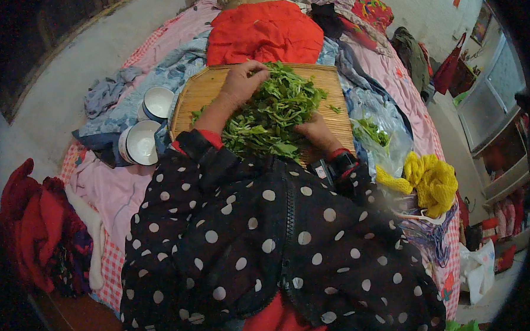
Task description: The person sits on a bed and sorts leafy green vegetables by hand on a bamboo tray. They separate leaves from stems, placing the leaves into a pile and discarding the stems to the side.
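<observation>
Two bare hands work at a heap of greens (269, 118) on a tray (187, 107). The left hand (243, 82) reaches over the heap's far left edge, its fingers bent and drawn toward the thumb; whether a leaf is caught between them, I cannot tell. The right hand (320, 132) is at the heap's near right side, fingers half curled and partly lost among the leaves, so its hold cannot be told either.

The greens lie between the hands: rightward and nearer the body from the left hand, leftward from the right. Loosely, the heap's long axis runs away from the body. Both hands reach its edge, the left toward the far end, the right toward the near end. The leaves are deep green, tangled and piled loose, with paler stems showing through; a few scraps lie apart at the right.

Around them, the tray is flat, tan and slatted. Left of it are white bowls (141, 144); right, a clear bag (387, 110) with more greens inside, and yellow netting (434, 185) nearer the body. A red cloth (265, 32) lies beyond. Closest is the wearer's black jacket (238, 220), dotted white.
</observation>
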`<state>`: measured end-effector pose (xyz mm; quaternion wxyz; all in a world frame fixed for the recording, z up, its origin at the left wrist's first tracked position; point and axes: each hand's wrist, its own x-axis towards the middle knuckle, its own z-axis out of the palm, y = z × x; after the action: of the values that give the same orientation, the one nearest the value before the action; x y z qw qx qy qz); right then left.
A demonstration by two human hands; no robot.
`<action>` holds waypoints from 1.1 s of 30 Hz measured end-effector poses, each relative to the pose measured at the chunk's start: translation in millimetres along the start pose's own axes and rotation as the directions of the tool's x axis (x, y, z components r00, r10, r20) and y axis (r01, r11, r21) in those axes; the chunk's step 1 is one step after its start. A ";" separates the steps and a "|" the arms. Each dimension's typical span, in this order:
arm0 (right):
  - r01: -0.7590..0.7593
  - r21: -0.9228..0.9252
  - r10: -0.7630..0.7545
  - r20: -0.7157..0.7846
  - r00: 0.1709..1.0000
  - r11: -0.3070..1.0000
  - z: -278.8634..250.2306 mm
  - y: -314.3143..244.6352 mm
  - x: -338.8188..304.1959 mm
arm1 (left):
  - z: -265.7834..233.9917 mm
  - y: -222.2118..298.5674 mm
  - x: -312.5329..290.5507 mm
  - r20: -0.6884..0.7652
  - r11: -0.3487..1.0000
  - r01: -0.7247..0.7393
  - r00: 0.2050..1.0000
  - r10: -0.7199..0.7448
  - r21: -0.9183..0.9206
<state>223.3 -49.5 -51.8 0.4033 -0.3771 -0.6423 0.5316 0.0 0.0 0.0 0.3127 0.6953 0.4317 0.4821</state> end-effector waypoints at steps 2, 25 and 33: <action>0.029 0.016 -0.029 -0.001 1.000 0.999 -2.4 7.3 4.7 | -6.8 -10.5 5.6 -0.149 0.993 -0.056 0.986 0.072 0.104; 0.035 0.032 -0.034 -0.021 0.999 0.999 -8.7 19.1 11.5 | -17.7 -42.0 -4.5 -0.270 0.941 0.140 0.961 -0.054 0.309; 0.030 0.080 -0.028 -0.032 0.999 0.996 -6.7 20.3 13.5 | -12.0 2.1 -8.4 -0.190 0.999 -0.029 0.981 0.037 0.045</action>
<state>225.3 -31.6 -69.6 0.4358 -0.3595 -0.6192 0.5453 -12.0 -8.2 2.5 0.2473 0.6594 0.4581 0.5424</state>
